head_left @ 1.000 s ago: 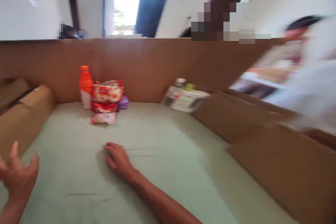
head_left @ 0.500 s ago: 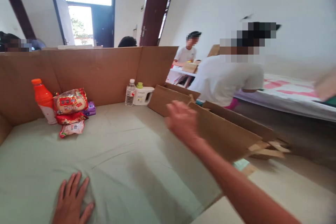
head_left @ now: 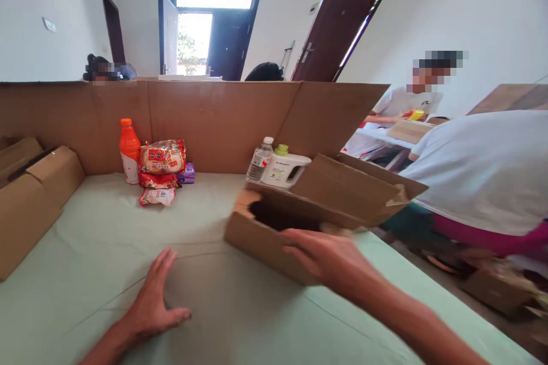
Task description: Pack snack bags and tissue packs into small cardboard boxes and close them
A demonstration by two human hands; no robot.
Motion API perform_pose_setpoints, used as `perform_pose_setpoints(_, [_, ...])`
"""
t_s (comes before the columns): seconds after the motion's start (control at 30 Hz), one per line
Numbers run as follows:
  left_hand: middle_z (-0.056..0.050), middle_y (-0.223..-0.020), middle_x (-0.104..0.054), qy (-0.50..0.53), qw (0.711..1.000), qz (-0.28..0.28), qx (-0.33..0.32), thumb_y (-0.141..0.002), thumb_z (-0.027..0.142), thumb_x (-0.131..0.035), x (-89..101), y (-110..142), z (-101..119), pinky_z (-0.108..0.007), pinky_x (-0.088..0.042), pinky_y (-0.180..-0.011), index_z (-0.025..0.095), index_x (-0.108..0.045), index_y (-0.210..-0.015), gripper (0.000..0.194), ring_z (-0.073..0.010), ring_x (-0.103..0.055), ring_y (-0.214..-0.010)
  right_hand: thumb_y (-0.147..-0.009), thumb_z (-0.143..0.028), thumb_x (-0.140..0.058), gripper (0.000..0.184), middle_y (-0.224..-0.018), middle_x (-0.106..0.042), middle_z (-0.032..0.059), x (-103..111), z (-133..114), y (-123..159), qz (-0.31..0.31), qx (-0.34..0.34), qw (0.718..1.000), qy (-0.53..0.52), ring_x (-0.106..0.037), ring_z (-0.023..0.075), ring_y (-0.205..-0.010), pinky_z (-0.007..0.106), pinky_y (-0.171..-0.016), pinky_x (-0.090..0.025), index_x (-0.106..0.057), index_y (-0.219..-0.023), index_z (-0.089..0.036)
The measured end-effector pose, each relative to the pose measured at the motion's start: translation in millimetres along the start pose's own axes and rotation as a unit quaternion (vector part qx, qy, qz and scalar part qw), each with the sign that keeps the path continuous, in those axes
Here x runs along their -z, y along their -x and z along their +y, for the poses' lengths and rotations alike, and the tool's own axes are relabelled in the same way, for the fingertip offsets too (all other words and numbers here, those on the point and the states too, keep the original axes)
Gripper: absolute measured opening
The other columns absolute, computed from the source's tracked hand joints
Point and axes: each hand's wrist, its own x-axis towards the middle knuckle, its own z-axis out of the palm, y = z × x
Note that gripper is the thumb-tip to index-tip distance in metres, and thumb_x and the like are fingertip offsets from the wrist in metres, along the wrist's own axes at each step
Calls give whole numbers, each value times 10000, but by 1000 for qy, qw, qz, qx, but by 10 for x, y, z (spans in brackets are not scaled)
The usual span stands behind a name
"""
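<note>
My right hand (head_left: 331, 256) grips the near side wall of an open-topped cardboard box (head_left: 263, 242), its fingers over the upper edge. A hole shows in the top at the box's left end, and its inside is dark. To the left, my left hand (head_left: 152, 305) is over the pale green cloth (head_left: 205, 291), fingers stretched and thumb apart, holding nothing. Just behind the box stand a clear water bottle (head_left: 259, 161) and a white jug with a green cap (head_left: 285, 170).
An orange-capped bottle (head_left: 129, 151), bread packets (head_left: 162, 158) and a purple packet (head_left: 187, 173) stand at the back left. Another cardboard box (head_left: 38, 205) is at far left. A cardboard wall (head_left: 214, 120) runs behind; a person in white (head_left: 479, 165) is at right.
The box has come from the right edge onto the cloth, with my right hand now on its near wall. My left hand has lifted and turned inward. The view has swung right.
</note>
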Motion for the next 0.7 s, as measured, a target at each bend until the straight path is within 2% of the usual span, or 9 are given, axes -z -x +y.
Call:
perform_pose_setpoints(0.07, [-170, -1680, -148, 24, 998, 55, -14, -752, 449, -772, 238, -1, -17, -626, -192, -1221, 243, -151, -1602, 1072, -398, -164, -1537, -884, -145, -522, 174, -799, -739, 44, 45, -638, -272, -55, 86, 994, -34, -675, 185, -709, 282, -624, -413, -674, -865, -228])
perform_pose_setpoints(0.13, [-167, -1683, -125, 52, 994, 98, -21, -737, 526, -783, 489, 14, -18, -626, -166, -1225, 248, -97, -1607, 1142, -410, -161, -1534, -881, -78, -507, 198, -732, -693, 21, 86, -1106, -450, -76, 149, 984, -54, -616, 155, -663, 276, -624, -358, -640, -807, -205])
perform_pose_setpoints(0.2, [-172, -1677, -143, 100, 988, 116, -10, -684, 613, -802, 699, 46, -30, -617, -214, -1215, 252, -43, -1608, 1249, -428, -220, -1513, -866, -23, -484, 232, -702, -661, 9, 95, -1401, -557, -72, 201, 974, -76, -561, 140, -634, 284, -617, -316, -611, -775, -194])
perform_pose_setpoints(0.27, [-179, -1666, -179, 150, 983, 107, 10, -644, 662, -811, 839, 73, -71, -594, -302, -1187, 262, 33, -1604, 1339, -431, -289, -1486, -853, 0, -467, 248, -695, -650, 7, 69, -1556, -631, -65, 232, 966, -99, -527, 137, -623, 291, -611, -297, -596, -759, -190])
perform_pose_setpoints(0.37, [-186, -1671, -158, 164, 982, 93, 17, -647, 658, -813, 923, 43, -178, -553, -300, -1195, 251, 111, -1593, 1383, -409, -252, -1505, -876, -41, -474, 236, -698, -656, 13, 27, -1621, -736, -84, 231, 961, -127, -528, 138, -621, 288, -610, -311, -611, -759, -192])
perform_pose_setpoints(0.43, [-190, -1673, -144, 160, 983, 90, 11, -653, 654, -808, 928, -35, -259, -534, -264, -1213, 235, 117, -1591, 1382, -388, -225, -1519, -915, -125, -508, 193, -741, -689, 25, 50, -1593, -818, -104, 225, 955, -163, -575, 148, -658, 281, -634, -360, -659, -820, -198])
perform_pose_setpoints(0.5, [-194, -1660, -186, 176, 981, 83, 4, -653, 669, -790, 924, -126, -331, -531, -273, -1210, 228, 117, -1590, 1377, -374, -279, -1502, -944, -246, -553, 153, -841, -734, 42, 114, -1516, -934, -102, 206, 947, -222, -633, 167, -742, 284, -688, -433, -701, -930, -212])
perform_pose_setpoints(0.6, [-178, -1654, -229, 194, 978, 70, -12, -667, 623, -783, 940, -192, -415, -533, -287, -1206, 233, 55, -1601, 1314, -367, -316, -1489, -962, -374, -544, 224, -929, -757, 44, 166, -1311, -1260, -42, 132, 949, -284, -671, 181, -831, 296, -746, -500, -718, -971, -231])
perform_pose_setpoints(0.7, [-153, -1667, -222, 158, 985, 66, -6, -674, 476, -802, 988, -126, -466, -526, -301, -1204, 243, -25, -1608, 1238, -380, -268, -1508, -953, -355, -521, 244, -893, -755, 40, -20, -1062, -1841, 16, 50, 970, -237, -677, 181, -798, 291, -712, -512, -721, -922, -217])
